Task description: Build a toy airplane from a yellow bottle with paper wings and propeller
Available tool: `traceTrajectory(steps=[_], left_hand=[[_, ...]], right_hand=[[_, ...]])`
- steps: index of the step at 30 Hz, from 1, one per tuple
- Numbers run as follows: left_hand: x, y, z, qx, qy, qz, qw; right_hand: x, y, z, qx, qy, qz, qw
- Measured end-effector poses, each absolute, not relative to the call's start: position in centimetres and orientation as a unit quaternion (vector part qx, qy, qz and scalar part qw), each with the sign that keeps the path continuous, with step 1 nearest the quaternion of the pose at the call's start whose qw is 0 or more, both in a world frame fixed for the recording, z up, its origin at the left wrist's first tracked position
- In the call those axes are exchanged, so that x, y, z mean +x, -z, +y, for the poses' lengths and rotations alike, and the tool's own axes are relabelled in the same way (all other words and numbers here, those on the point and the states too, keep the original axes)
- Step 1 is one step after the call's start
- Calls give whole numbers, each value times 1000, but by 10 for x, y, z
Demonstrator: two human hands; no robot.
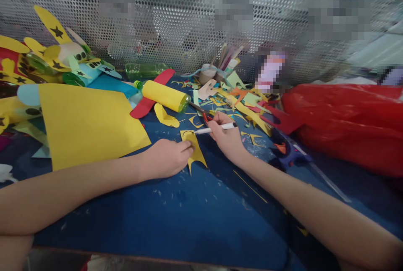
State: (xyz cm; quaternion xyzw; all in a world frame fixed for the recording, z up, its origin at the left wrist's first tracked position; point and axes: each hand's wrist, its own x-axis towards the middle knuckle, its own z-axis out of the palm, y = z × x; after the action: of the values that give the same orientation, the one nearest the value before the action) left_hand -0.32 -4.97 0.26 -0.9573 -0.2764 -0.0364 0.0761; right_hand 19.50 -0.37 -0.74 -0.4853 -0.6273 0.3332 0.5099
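Observation:
A small yellow paper cut-out (197,153) lies on the blue table (176,216). My left hand (166,157) rests on the table with its fingers curled, pressing the cut-out's left edge down. My right hand (225,136) is closed round a white marker pen (214,129) whose tip points left and touches the top of the cut-out. Red-handled scissors (203,113) lie just beyond my right hand.
A large yellow paper sheet (88,124) lies at left, with paper-and-bottle planes (50,61) behind it. A bottle wrapped in yellow paper (165,95) sits mid-table among paper scraps (242,103). A red plastic bag (346,119) fills the right. A blue glue gun (289,151) lies beside it. Perforated metal wall (189,10) behind.

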Motion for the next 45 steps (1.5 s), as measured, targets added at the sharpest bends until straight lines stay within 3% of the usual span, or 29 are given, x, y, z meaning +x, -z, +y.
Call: traceTrajectory(steps=[8, 13, 19, 24, 45], left_hand=[[-5, -1, -47, -956, 70, -282, 41], [-6, 4, -43, -935, 142, -323, -14], [-8, -4, -35, -845, 296, -417, -154], [-13, -10, -30, -767, 352, -475, -249], [-11, 5, -23, -788, 369, -422, -254]], right_hand=[[195, 5, -6, -490, -362, -597, 522], [195, 9, -1, -440, -378, -554, 597], [197, 11, 4, -407, -400, -536, 622], [195, 6, -2, -385, -474, -540, 579], [193, 10, -4, -371, -486, -582, 536]])
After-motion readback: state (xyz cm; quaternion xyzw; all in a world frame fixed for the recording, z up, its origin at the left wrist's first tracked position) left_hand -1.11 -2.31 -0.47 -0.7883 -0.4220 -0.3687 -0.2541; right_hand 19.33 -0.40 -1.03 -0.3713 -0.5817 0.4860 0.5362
